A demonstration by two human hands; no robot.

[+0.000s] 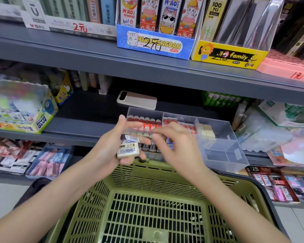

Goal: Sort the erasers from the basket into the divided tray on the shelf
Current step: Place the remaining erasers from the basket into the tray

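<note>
1. Two hands are working above one green basket [147, 199]. The left hand [112, 148] is gripping a small stack of erasers [128, 151], with fingers curling under it and the thumb standing up beside it.
2. The stack is showing at least two erasers, with a cream one bearing a barcode in front. The wrapped ones behind are overlapping, so the full count is hard to make out.
3. The right hand [181, 149] is hovering just beside the stack with its fingers reaching toward it. Blur is smearing the fingertips, so I cannot tell whether it is pinching anything.
4. One clear divided tray [235, 155] is sitting on the shelf [86, 123] just behind the hands. Its far row is showing three compartments:
   - the left one is holding six red-topped erasers [144, 122];
   - the middle one is holding red-and-white erasers [182, 125], too blurred to count;
   - the right one is holding cream blocks [207, 132], also too blurred to count.
5. In the near-left compartment three "2B" labels [145, 147] are showing, and the hands are covering the rest.
6. One phone [137, 99] is lying face down on the shelf behind the tray.
7. The bottom edge is cutting off the basket and both forearms.
</note>
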